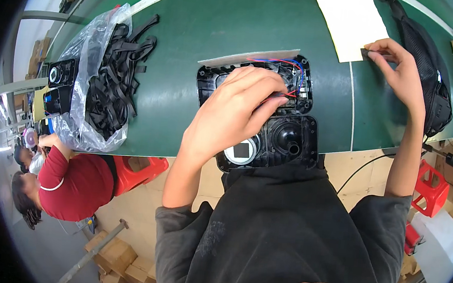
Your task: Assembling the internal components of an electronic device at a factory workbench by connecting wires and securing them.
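Note:
In front of me lies an opened black plastic housing (309, 128) in two halves. The far half has red and blue wires (300, 72) along its right side. A round black speaker-like part (289, 136) and a white ring with a dark square (240, 151) sit in the near half. My left hand (241, 99) reaches over the far half, thumb and fingers pinched around a red wire; its palm hides part of the interior. Off to the right, my right hand (400, 68) pinches a small black piece (365, 53) at the near corner of a pale yellow sheet (350, 23).
A grey strip (255, 56) lies along the housing's far edge. On the left, a clear plastic bag (77, 88) holds black straps (116, 78). A black bag (424, 62) lies at right. Beyond the left table edge, a person in red (79, 188) sits on a red stool (140, 174).

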Tool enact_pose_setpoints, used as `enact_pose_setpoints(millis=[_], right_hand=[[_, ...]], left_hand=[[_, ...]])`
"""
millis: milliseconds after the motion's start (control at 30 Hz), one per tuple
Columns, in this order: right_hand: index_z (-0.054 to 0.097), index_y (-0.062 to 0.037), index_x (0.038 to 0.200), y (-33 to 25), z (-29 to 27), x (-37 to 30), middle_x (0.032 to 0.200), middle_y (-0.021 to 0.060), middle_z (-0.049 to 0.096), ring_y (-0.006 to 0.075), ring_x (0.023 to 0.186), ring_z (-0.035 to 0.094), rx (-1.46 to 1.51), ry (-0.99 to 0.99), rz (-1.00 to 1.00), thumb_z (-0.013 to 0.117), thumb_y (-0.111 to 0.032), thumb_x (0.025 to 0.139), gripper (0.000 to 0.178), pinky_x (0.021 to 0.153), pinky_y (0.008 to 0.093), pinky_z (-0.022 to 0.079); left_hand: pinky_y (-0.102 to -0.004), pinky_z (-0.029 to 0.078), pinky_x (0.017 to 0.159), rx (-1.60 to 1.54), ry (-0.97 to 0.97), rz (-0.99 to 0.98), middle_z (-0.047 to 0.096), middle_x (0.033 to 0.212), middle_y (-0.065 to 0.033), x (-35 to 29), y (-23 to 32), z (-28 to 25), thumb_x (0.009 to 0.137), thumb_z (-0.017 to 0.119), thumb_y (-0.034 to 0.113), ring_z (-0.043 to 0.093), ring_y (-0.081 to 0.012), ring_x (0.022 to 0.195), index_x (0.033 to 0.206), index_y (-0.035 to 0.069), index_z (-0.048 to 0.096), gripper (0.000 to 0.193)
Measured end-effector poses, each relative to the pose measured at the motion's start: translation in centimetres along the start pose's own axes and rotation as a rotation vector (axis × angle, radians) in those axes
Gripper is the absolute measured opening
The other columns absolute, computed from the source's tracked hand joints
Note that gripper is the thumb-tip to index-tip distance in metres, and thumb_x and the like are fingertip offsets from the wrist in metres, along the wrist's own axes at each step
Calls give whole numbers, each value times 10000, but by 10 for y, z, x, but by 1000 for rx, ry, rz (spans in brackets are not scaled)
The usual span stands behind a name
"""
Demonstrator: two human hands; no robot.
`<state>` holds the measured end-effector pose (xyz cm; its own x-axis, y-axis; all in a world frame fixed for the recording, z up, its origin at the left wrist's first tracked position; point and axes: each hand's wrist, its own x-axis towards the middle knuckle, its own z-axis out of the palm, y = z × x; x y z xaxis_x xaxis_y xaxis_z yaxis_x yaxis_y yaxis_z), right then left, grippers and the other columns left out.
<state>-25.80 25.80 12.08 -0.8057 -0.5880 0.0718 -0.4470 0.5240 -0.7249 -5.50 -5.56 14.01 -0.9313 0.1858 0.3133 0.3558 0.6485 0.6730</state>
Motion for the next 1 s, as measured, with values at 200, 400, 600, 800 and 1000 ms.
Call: enact_pose_setpoints(millis=[200, 400, 600, 800, 1000], right_hand=[[711, 9, 1049, -71, 25, -17, 1035, 81, 752, 184, 945, 715, 69, 55, -227, 737, -40, 957, 108, 859, 309, 556], [718, 2, 1038, -121, 86, -30, 982, 142, 715, 320, 921, 721, 136, -52, -380, 766, 7, 907, 140, 784, 379, 585], [737, 0, 1042, -120, 95, -31, 1003, 117, 697, 275, 863, 704, 175, -10, -353, 778, 26, 891, 159, 757, 357, 577], [745, -5, 1048, -116, 106, -39, 1028, 63, 625, 169, 798, 638, 63, 174, -440, 800, 40, 872, 189, 699, 308, 538], [728, -8, 1083, -111, 111, -36, 1054, 98, 599, 252, 865, 634, 151, 14, -379, 792, 14, 886, 208, 742, 353, 530]], left_hand=[[-438, 535, 980, 58, 55, 4, 746, 1072, -157, -2, -1, 12, 923, 750, 7, 712, -358, 1002, 1048, -14, 693, 139], [-459, 532, 1055, 16, 85, 29, 737, 1073, -175, -6, -3, 10, 936, 716, -22, 709, -379, 1010, 1081, -16, 694, 147], [-489, 493, 1153, 38, 62, 35, 705, 1121, -178, -11, -4, 12, 946, 687, -43, 684, -380, 1094, 1108, -33, 660, 165], [-481, 513, 1104, 73, 67, 27, 696, 1092, -174, -12, -4, 13, 928, 691, -55, 678, -385, 1082, 1072, -30, 645, 153], [-463, 533, 1044, 71, 117, 51, 712, 1072, -158, -12, -7, 16, 909, 728, -45, 690, -373, 1063, 1057, -19, 653, 168]])
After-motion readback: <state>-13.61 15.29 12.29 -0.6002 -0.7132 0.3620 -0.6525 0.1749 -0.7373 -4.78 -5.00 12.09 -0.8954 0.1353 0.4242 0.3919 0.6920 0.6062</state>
